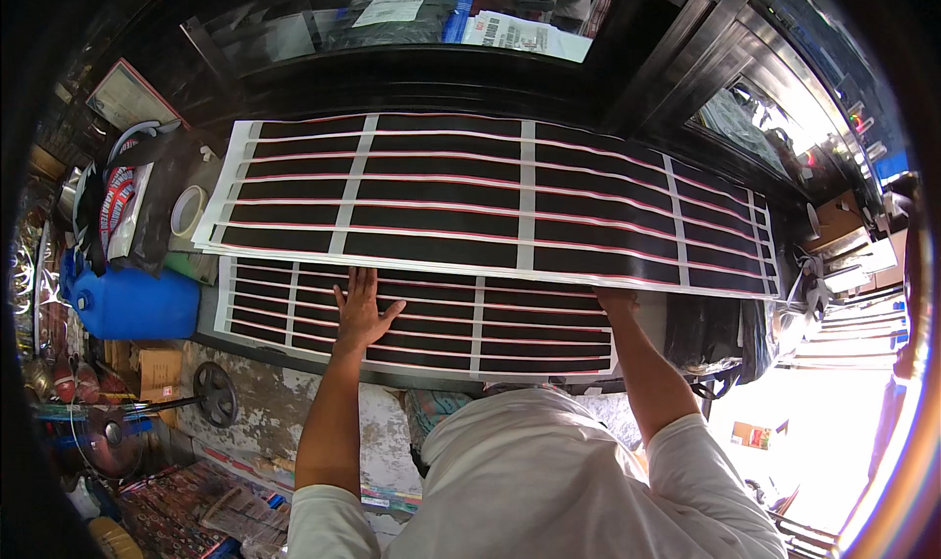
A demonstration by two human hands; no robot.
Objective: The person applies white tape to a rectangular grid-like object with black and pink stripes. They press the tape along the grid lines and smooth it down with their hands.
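Note:
A stack of long printed sheets [441, 199] lies across the counter in front of me, black panels divided by white and red lines and pale cross strips. Nearer my body is a shorter printed sheet [423, 335] of similar pattern, partly covered by the stack. My left hand [362, 316] rests flat on this nearer sheet, fingers spread, fingertips at the stack's front edge. My right hand [617, 299] reaches to the sheet's right end; its fingers are hidden beneath the overhanging stack, so its grip does not show.
On the left stand a blue plastic jerrycan [140, 302] and a roll of tape [189, 211]. A dark cabinet with a glass panel [529, 33] borders the counter's back. Black plastic wrapping [706, 331] lies at the right, and a pedestal fan [110, 434] stands lower left.

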